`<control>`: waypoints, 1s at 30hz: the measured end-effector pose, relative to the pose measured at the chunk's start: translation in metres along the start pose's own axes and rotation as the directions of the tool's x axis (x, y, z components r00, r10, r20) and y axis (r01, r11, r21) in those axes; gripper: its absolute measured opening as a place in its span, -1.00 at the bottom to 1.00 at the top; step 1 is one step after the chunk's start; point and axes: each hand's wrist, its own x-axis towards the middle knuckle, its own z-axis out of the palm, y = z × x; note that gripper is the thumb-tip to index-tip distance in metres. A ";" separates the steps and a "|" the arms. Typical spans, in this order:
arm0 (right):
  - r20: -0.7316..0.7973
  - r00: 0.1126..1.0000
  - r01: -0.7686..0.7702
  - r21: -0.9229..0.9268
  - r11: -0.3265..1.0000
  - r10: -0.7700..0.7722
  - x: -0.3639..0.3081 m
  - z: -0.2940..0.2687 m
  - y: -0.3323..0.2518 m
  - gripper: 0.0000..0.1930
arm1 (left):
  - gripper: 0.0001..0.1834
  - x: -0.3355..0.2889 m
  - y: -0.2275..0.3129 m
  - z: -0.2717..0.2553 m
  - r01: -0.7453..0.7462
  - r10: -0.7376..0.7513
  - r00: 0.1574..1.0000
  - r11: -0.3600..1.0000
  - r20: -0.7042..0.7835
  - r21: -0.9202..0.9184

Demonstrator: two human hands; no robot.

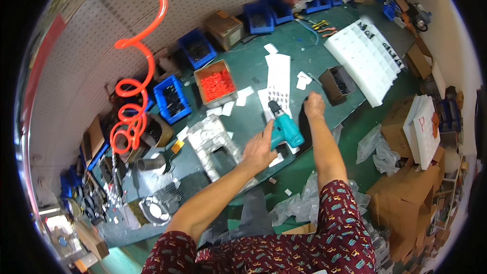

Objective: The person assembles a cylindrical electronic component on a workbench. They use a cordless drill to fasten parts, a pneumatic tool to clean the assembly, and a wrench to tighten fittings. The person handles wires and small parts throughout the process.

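Observation:
My left hand (259, 150) is wrapped round the handle of a teal cordless drill (288, 131), which lies tilted with its black chuck pointing away from me. Under the chuck is a white sheet (278, 73) with rows of small dark marks or parts. My right hand (314, 105) is closed, fingers curled together, just left of a brown box of small black parts (339, 85); whatever is between its fingertips is too small to make out. Left of the drill stands a U-shaped block wrapped in whitish material (203, 139).
An open box of red parts (215, 83) stands on the green table among blue bins (171, 99). A white slotted rack (355, 56) sits at the right. Pliers (320, 24) lie at the back. A red coiled hose (134, 83) hangs left; cardboard boxes (401, 193) stand right.

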 end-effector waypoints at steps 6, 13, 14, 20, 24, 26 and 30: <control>0.534 0.839 -0.540 0.841 0.034 0.110 -0.090 -0.051 -0.043 -0.91 | -0.09 -0.145 -0.018 -0.076 -0.388 0.279 0.919 0.759 -0.277 -0.523; 0.765 0.587 -0.810 0.548 -0.208 -0.267 -0.263 -0.126 -0.158 -0.88 | -0.65 -0.335 -0.061 -0.133 0.182 -0.358 0.918 0.763 -0.170 -0.620; 0.762 0.574 -0.818 0.526 -0.232 -0.300 -0.279 -0.135 -0.182 -0.86 | -0.63 -0.364 -0.081 -0.133 0.143 -0.348 0.912 0.765 -0.216 -0.628; 0.709 0.551 -0.833 0.502 -0.234 -0.440 -0.363 -0.136 -0.278 -0.85 | -0.65 -0.483 -0.128 -0.134 0.071 -0.370 0.828 0.815 -0.422 -0.575; 0.704 0.517 -0.852 0.479 -0.212 -0.487 -0.407 -0.139 -0.319 -0.83 | -0.63 -0.527 -0.140 -0.147 0.049 -0.338 0.806 0.856 -0.486 -0.514; 0.710 0.516 -0.847 0.508 -0.159 -0.479 -0.422 -0.141 -0.329 -0.83 | -0.64 -0.547 -0.148 -0.147 0.057 -0.366 0.787 0.844 -0.496 -0.533; 0.705 0.511 -0.828 0.556 -0.064 -0.492 -0.442 -0.140 -0.339 -0.82 | -0.68 -0.574 -0.168 -0.150 0.085 -0.382 0.802 0.834 -0.459 -0.545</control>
